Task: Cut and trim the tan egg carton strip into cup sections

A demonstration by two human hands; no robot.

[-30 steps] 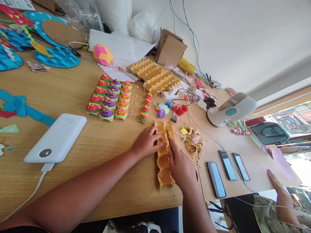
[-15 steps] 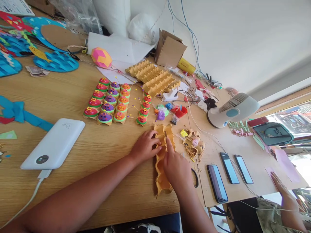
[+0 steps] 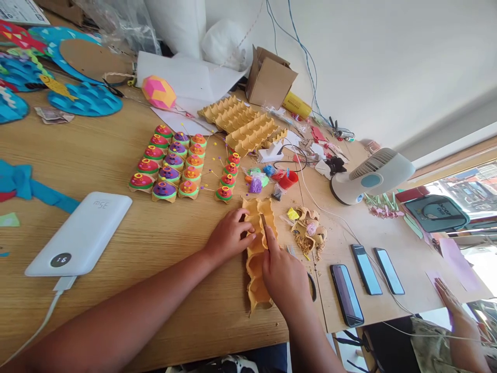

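A yellow-brown egg carton strip (image 3: 255,265) lies lengthwise on the table before me. My left hand (image 3: 229,235) is closed on its left edge near the far end, thumb and fingers pressing the cups. In my right hand (image 3: 285,274) is a knife (image 3: 264,221), gripped with the index finger stretched along its back. The blade touches the carton's middle, between the two rows of cups; the handle is hidden in my palm. Beside my right wrist lie scissors (image 3: 312,286), partly covered by the hand. Torn carton cups and crumbs (image 3: 308,230) are heaped to the right.
Painted egg-cup caterpillars (image 3: 171,166) stand beyond my left hand, and egg trays (image 3: 244,124) lie behind. A power bank (image 3: 81,233) is on the left. Several phones (image 3: 347,295), a fan (image 3: 373,173) and another person's hand (image 3: 446,295) are on the right.
The knife blade tip has shifted slightly toward me along the carton. My left hand keeps its hold. The view has turned a little.
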